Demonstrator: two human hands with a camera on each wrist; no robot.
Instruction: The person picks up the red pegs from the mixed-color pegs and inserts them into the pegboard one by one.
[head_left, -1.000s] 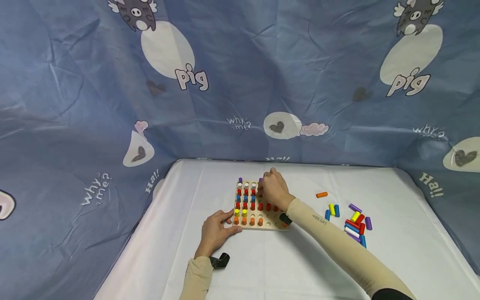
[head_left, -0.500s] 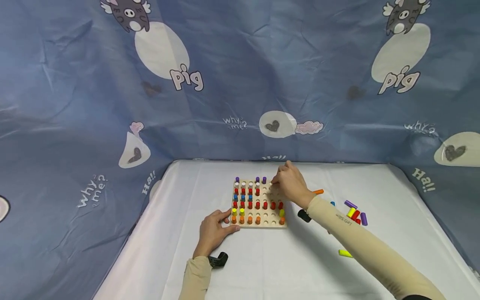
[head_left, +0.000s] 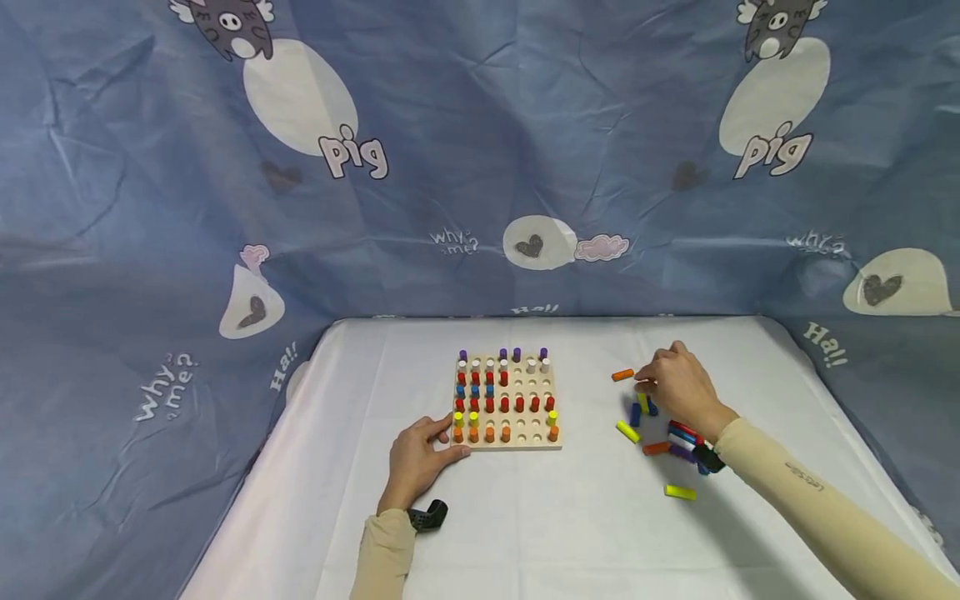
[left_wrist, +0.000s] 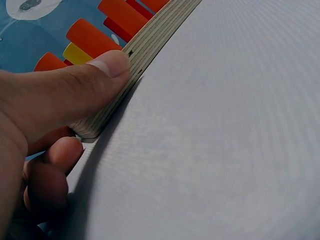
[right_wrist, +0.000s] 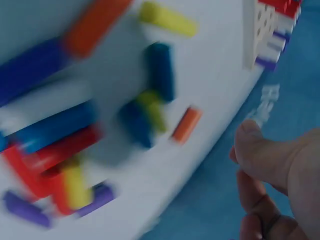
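My left hand [head_left: 420,458] grips the near left corner of a wooden pegboard [head_left: 527,389]. In the left wrist view its thumb [left_wrist: 85,90] presses on the plywood edge and the other fingers bend around the side. Rows of purple, white, red, blue, yellow and orange pegs stand upright in the board, with bare holes among them. To the right, my right hand [head_left: 686,387] hovers above loose pegs, near a yellow peg [head_left: 642,403] and an orange peg [head_left: 622,375]. The right wrist view shows its fingers loosely bent with nothing held.
Loose pegs lie scattered on the white cloth right of the board, including an orange-red peg [head_left: 656,448] and a yellow peg [head_left: 680,492]. A mixed heap sits partly under the right wrist. A blue patterned curtain [head_left: 480,150] hangs behind the table.
My right hand has moved from the board's far side rightward to the loose pegs, uncovering white and purple pegs at the board's far right. The left hand keeps its grip. The head view has shifted slightly.
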